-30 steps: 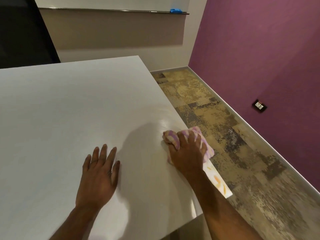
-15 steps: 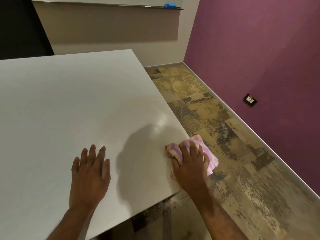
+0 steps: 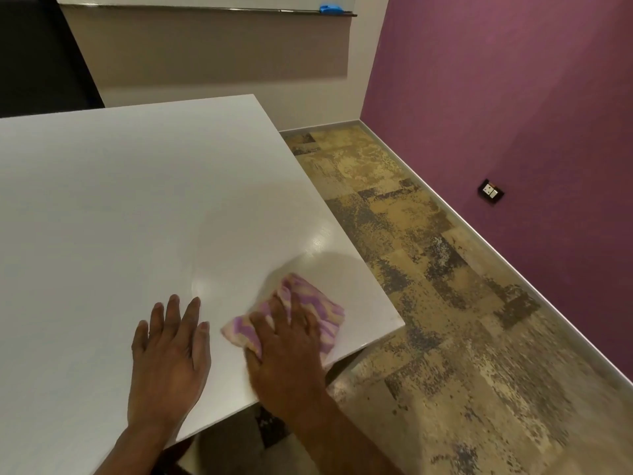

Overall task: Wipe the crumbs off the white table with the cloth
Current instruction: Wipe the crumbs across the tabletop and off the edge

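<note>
The white table [image 3: 137, 207] fills the left and middle of the view. A pink, purple and cream cloth [image 3: 308, 303] lies bunched on its near right corner. My right hand [image 3: 286, 351] presses flat on the cloth, fingers spread over it. Just left of the cloth, my left hand [image 3: 169, 358] rests palm down on the bare tabletop with its fingers apart and nothing in it. I can make out no crumbs on the surface.
The table's right edge and near corner [image 3: 400, 325] drop to a mottled brown floor [image 3: 445, 303]. A purple wall [image 3: 513, 97] with a socket [image 3: 490, 191] runs along the right. A ledge with a blue object [image 3: 329, 9] hangs on the far wall.
My right hand has slid the cloth leftwards from the table's right edge onto the tabletop, close to my left hand. The left hand stays flat on the table.
</note>
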`<state>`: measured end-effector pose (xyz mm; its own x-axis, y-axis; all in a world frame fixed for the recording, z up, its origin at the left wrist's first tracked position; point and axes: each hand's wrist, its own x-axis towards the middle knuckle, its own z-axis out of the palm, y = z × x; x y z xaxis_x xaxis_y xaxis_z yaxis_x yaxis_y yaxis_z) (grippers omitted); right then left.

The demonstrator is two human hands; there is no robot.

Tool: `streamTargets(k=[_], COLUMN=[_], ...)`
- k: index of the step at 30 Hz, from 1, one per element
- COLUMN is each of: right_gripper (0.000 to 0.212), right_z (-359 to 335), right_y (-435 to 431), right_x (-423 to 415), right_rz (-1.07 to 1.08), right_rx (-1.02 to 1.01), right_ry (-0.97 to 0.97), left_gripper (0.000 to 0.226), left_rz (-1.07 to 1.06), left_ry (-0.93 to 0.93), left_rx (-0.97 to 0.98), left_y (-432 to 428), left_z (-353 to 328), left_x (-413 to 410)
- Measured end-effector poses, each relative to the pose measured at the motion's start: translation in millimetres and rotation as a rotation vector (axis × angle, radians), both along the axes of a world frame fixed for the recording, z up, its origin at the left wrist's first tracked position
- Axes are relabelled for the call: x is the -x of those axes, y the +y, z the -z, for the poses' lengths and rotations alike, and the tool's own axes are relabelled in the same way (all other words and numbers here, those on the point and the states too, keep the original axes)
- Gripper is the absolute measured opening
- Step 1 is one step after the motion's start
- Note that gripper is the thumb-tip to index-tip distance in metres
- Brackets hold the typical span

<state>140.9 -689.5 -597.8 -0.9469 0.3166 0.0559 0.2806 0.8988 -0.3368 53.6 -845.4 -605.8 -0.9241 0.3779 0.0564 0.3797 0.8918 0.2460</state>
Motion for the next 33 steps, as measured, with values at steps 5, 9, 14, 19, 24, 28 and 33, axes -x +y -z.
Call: streamTargets(k=[5, 9, 14, 19, 24, 28, 33], right_gripper=[0.049, 0.044, 0.046, 0.06, 0.061, 0.05, 0.049], right_z=[-1, -3, -3, -4, -2, -2, 2], right_y=[4, 43, 99, 112, 89, 44, -39], right_x=[27, 35, 19, -17, -42, -53, -39], right_rz=[-0.044, 0.08, 0.257, 0.384, 0.33, 0.212, -0.04], right_rx=[-0.024, -0.03, -0.024, -0.07, -0.078, -0.074, -0.079], right_ry=[0.019, 0.028, -0.035, -0.045, -0.072, 0.023, 0.057], left_gripper=[0.067, 0.067, 0.064, 0.064, 0.074, 0.074, 0.071], left_rz=[0.007, 0.007, 0.003, -0.008, -0.018, -0.097, -0.144], left_ry=[-0.005, -0.013, -0.023, -0.051, -0.094, -0.099, -0.112], left_rx=[-0.013, -0.041, -0.053, -0.121, -0.196, -0.165, -0.246], left_y=[-4, -7, -9, -12, -18, -33, -46], left_z=[1, 3, 6, 9, 3, -1, -7], left_x=[-6, -7, -5, -3, 0, 0, 0])
